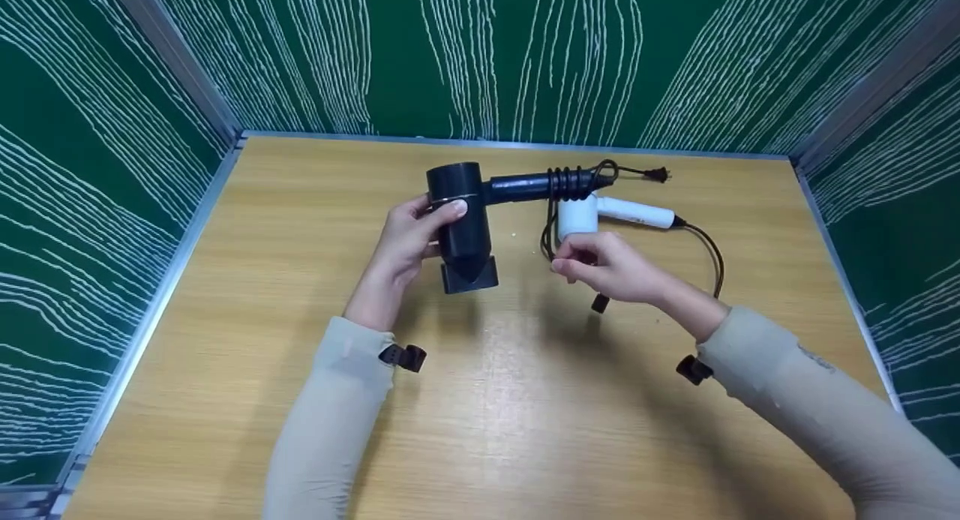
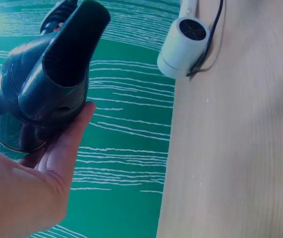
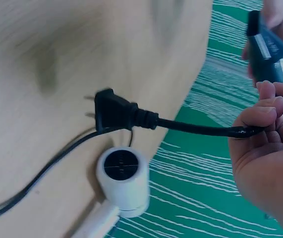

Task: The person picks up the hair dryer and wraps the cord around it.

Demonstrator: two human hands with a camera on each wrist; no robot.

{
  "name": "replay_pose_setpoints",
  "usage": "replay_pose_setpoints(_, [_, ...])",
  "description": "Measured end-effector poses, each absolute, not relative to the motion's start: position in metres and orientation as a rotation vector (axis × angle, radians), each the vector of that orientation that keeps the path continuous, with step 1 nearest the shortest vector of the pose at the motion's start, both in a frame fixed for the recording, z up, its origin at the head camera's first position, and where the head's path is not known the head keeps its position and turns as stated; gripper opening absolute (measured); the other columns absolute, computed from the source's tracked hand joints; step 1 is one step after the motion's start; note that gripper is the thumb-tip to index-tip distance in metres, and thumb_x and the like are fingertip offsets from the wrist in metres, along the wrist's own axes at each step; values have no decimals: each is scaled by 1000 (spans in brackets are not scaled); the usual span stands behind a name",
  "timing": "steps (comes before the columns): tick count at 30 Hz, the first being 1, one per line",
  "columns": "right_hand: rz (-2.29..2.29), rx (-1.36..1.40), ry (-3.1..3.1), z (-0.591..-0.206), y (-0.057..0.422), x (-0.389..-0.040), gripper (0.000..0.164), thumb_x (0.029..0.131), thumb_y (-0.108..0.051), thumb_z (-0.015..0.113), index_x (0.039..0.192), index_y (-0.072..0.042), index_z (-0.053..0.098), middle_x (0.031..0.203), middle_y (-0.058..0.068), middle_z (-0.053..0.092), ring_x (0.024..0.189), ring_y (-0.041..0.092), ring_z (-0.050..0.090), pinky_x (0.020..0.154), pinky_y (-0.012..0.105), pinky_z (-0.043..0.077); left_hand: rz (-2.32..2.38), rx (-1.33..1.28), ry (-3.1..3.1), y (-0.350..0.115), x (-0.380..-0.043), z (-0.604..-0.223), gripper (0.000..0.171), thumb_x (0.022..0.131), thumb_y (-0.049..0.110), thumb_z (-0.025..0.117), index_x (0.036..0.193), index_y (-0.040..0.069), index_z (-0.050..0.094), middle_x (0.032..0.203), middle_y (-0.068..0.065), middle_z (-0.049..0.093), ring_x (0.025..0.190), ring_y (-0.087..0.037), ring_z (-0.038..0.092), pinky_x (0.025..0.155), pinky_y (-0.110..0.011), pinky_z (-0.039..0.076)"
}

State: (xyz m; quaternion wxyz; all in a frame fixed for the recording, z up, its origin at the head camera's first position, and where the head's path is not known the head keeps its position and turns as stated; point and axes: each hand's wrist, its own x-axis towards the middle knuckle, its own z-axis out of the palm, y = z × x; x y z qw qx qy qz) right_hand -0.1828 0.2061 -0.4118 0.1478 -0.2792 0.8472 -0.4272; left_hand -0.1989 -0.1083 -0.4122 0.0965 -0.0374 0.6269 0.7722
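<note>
My left hand (image 1: 409, 238) grips a black hair dryer (image 1: 463, 227) by its barrel, thumb across the front, holding it above the table. A flat nozzle (image 1: 471, 275) at its lower end points towards me; in the left wrist view the nozzle opening (image 2: 67, 59) shows. Black cord (image 1: 566, 182) winds in several turns round the handle, which reaches to the right. The fingers of my right hand (image 1: 611, 269) pinch the cord (image 3: 200, 128) close to its two-pin plug (image 3: 114, 111), which sticks out past them. Behind the right hand lies a white hair dryer (image 1: 577, 218), partly covered.
The white dryer's handle (image 1: 637, 212) points right, and its black cord (image 1: 716, 257) curves towards me under the right forearm. Another plug (image 1: 658, 175) lies near the back edge. Green panels (image 1: 510, 62) with white lines enclose the wooden table (image 1: 495, 415) on the back and sides.
</note>
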Motion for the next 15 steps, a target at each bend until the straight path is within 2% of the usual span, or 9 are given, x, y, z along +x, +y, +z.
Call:
replay_pose_setpoints(9, [-1286,-705,2374,-424,209,-204,20,108,-18,65,104,0,73,90,13,68,78,20,58,67,25,48,2296,-82,1809,-105,-194,-407,51,95,24,79,139,2,65,125,-21,72,109,-38,73,95,-56,60])
replay_pose_setpoints(15, [-1237,-717,2458,-425,212,-218,19,107,-21,66,106,-3,75,98,16,73,80,21,63,66,26,49,2304,-16,1798,-104,-190,-405,49,94,22,77,137,1,67,122,-22,73,106,-37,73,92,-56,61])
